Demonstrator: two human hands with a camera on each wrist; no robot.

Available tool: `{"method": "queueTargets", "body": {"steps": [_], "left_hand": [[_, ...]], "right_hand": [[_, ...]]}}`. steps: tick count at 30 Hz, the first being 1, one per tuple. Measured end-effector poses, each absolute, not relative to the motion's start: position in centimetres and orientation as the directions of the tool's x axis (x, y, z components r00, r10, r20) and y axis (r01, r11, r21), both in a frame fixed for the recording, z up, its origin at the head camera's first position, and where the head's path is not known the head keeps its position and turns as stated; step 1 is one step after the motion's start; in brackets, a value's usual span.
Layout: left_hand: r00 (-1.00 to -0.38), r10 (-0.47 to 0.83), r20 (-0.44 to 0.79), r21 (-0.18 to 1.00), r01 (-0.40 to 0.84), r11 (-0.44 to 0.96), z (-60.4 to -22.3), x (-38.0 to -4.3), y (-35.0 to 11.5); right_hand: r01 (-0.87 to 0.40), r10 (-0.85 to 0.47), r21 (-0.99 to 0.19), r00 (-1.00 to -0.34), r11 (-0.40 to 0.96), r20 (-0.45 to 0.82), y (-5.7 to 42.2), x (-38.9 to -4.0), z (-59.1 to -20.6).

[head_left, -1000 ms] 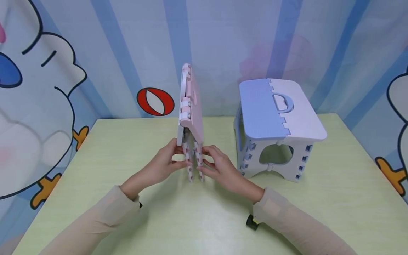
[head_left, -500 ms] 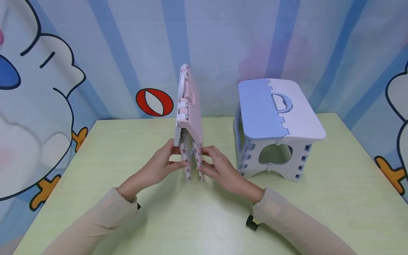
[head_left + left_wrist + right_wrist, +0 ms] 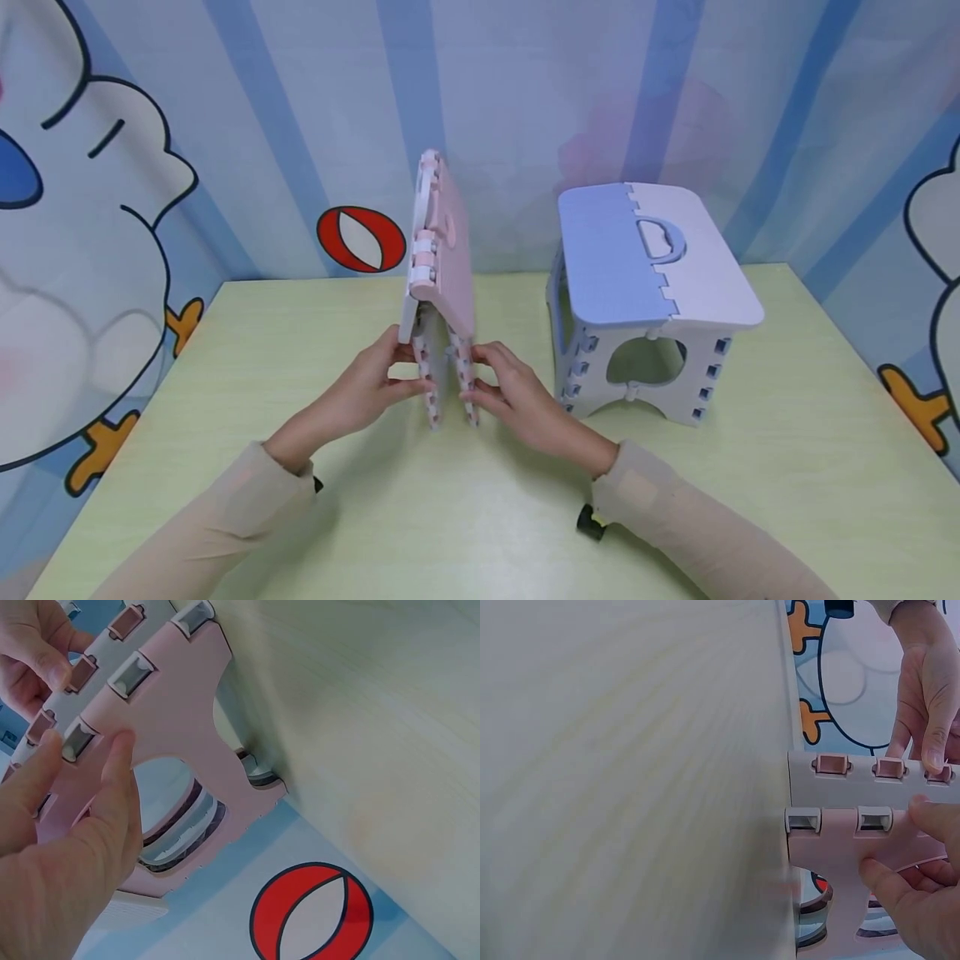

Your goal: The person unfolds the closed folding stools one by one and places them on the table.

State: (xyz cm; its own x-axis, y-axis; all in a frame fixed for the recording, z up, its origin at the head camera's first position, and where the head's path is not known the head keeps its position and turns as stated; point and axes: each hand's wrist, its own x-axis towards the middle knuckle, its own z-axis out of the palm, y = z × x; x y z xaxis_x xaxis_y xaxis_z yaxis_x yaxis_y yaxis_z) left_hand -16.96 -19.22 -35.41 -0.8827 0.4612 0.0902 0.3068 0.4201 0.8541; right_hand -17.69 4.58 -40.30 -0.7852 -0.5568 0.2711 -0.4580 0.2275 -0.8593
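A pink and white plastic folding stool (image 3: 456, 271) stands partly folded on the table, its two seat halves sloping steeply like a narrow tent. Below them, the two leg panels stand a little apart. My left hand (image 3: 356, 387) grips the front edge of the left panel between thumb and fingers. On the other side, my right hand (image 3: 522, 398) pinches the front edge of the right panel. In the left wrist view the left hand's fingers (image 3: 116, 776) lie on a pink panel (image 3: 184, 712) with a large cutout. The right wrist view shows the right thumb and fingers on the panel's hinge edge.
A blue and white folding stool (image 3: 615, 258) stands fully unfolded to the right, its carry handle (image 3: 677, 242) on top. The light green table (image 3: 480, 517) ends at a striped cartoon backdrop (image 3: 495, 125) behind. A dark wrist device (image 3: 591, 523) hangs below the right sleeve.
The pink stool's leg panels have spread wider apart at the front. My left hand has moved left with its panel, while my right hand has stayed nearly in place.
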Motion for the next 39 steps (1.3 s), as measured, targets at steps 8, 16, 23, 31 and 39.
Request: {"method": "queueTargets", "body": {"steps": [8, 16, 23, 31, 39], "left_hand": [[-0.881, 0.464, 0.092, 0.847, 0.314, 0.429, -35.3, -16.9, -19.6], [-0.878, 0.471, 0.089, 0.845, 0.317, 0.431, -35.3, -17.1, -20.0], [-0.874, 0.477, 0.089, 0.837, 0.326, 0.44, -35.2, -17.1, -20.4], [-0.869, 0.487, 0.087, 0.832, 0.333, 0.445, -35.1, -17.0, -21.0], [-0.867, 0.493, 0.074, 0.836, 0.323, 0.443, -35.1, -17.0, -21.4]], "right_hand": [[-0.466, -0.565, -0.857, -0.777, 0.219, 0.278, 4.6, -17.7, -40.4], [-0.479, -0.573, -0.85, -0.769, 0.221, 0.285, 4.7, -17.8, -40.4], [-0.477, -0.575, -0.849, -0.77, 0.227, 0.279, 4.7, -17.8, -40.4], [-0.486, -0.578, -0.847, -0.763, 0.217, 0.29, 4.8, -17.8, -40.5], [-0.486, -0.577, -0.851, -0.76, 0.2, 0.299, 4.8, -17.8, -40.6]]}}
